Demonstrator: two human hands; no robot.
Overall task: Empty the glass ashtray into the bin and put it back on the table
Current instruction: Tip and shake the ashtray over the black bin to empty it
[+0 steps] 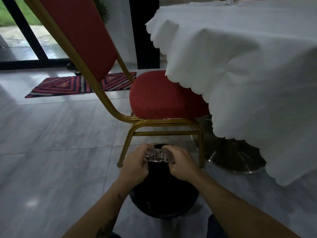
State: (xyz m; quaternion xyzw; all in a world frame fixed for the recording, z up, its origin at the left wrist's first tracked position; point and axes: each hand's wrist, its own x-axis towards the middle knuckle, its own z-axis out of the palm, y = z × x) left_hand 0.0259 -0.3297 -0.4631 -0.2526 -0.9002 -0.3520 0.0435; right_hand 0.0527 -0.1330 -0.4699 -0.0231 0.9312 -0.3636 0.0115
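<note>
Above the black bin (163, 191), left hand (135, 162) and right hand (181, 164) each grip the glass ashtray (158, 156) by opposite edges; smooth glass might slip during tipping.

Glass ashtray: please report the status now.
Both hands, left and right, grip the clear glass ashtray. Held over the round black bin. Red chair close behind; path clear.

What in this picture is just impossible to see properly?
All in the head view:
- Inside of the bin: black and unlit; contents cannot be told.
- Glass ashtray: its ends are covered by the left hand and right hand; whether anything remains inside is unclear.
- Tabletop: far part cut off by the upper edge; the tablecloth hides the underside.
</note>
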